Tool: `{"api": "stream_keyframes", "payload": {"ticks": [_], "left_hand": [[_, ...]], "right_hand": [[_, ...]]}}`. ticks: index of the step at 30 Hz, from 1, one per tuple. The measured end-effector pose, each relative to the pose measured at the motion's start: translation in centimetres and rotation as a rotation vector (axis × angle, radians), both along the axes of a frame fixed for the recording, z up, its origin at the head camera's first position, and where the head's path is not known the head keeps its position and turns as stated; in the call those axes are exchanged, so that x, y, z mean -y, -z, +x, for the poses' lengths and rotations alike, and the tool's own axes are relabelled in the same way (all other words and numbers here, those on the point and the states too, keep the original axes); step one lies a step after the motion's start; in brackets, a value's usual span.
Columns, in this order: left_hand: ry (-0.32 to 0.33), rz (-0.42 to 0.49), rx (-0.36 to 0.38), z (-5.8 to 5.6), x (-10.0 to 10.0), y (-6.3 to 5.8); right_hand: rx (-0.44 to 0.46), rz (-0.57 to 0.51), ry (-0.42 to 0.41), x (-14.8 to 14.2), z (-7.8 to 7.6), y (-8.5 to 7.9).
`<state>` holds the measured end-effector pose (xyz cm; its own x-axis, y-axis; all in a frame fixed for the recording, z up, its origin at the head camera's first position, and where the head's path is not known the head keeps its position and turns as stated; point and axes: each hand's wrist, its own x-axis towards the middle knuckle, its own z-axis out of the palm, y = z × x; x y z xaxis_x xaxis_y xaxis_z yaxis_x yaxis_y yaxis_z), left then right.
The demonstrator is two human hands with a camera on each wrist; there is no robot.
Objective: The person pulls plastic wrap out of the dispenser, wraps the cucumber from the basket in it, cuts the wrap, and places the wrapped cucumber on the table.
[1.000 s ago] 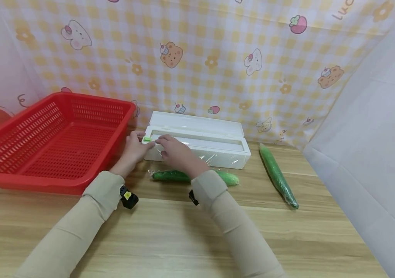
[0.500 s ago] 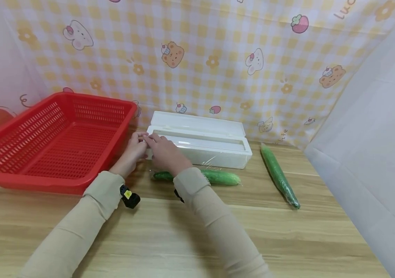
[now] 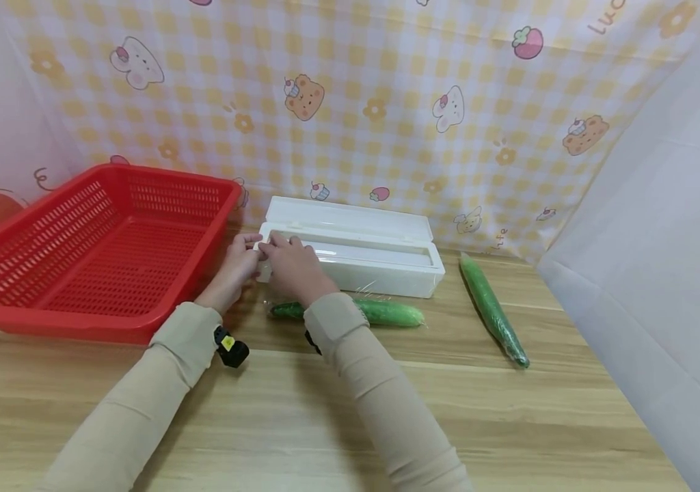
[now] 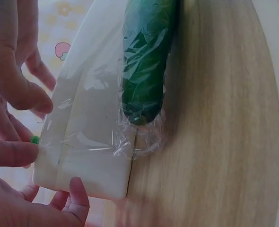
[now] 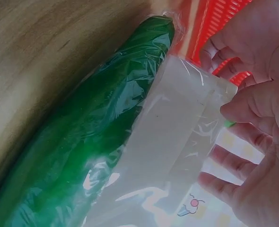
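Observation:
A white cling film dispenser box (image 3: 381, 275) stands with its lid raised, and film hangs over its front. My left hand (image 3: 238, 270) grips the box's left end; in the left wrist view its fingers (image 4: 79, 201) curl against the end. Between the thumb and forefinger of my right hand (image 3: 296, 270), at that same end, a bit of the green slide cutter (image 5: 230, 124) shows. The fingers hide most of the cutter. Along the front of the box lies a cucumber (image 3: 389, 313) with clear film over it, partly behind my right wrist.
To the left, a red plastic basket (image 3: 100, 326) stands close to my left hand. Another film-wrapped cucumber (image 3: 493, 311) lies on the wooden table (image 3: 251, 424) at the right. A checked cloth (image 3: 350, 150) hangs behind the box.
My right hand has moved left along the box to its left end, beside my left hand, and now covers the green cutter. The left hand has stayed in place.

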<state>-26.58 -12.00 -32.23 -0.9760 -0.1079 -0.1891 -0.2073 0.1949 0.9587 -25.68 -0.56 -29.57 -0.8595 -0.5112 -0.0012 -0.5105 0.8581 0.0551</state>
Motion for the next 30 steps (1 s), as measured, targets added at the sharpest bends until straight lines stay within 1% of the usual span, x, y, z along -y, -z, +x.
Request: {"api": "stream_keyframes", "payload": {"ticks": [4,7,11,15,18,23,27,30], "left_hand": [[-0.014,-0.041,-0.03,-0.3,0.1,0.1],[-0.011,-0.06,-0.031,-0.3,0.1,0.1],[0.006,-0.076,-0.01,0.0,0.2,0.0],[0.011,-0.077,-0.024,0.1,0.1,0.2],[0.008,-0.08,-0.042,0.0,-0.1,0.2],[-0.013,-0.099,-0.048,-0.1,-0.3,0.2],[-0.023,-0.11,-0.052,-0.1,-0.2,0.2],[-0.016,-0.112,-0.054,-0.1,-0.2,0.2]], "right_hand": [[0.018,-0.014,0.011,-0.1,0.0,0.0],[0.027,-0.033,0.018,-0.3,0.0,0.0],[0.043,-0.065,0.012,-0.5,0.0,0.0],[0.063,-0.097,-0.004,-0.9,-0.2,-0.1],[0.072,-0.113,-0.006,-1.5,-0.4,0.0],[0.091,-0.153,0.005,-2.7,-0.7,0.3],[0.09,-0.168,0.007,-3.7,-0.5,0.3],[0.058,-0.149,0.005,-4.5,-0.4,0.2]]}}
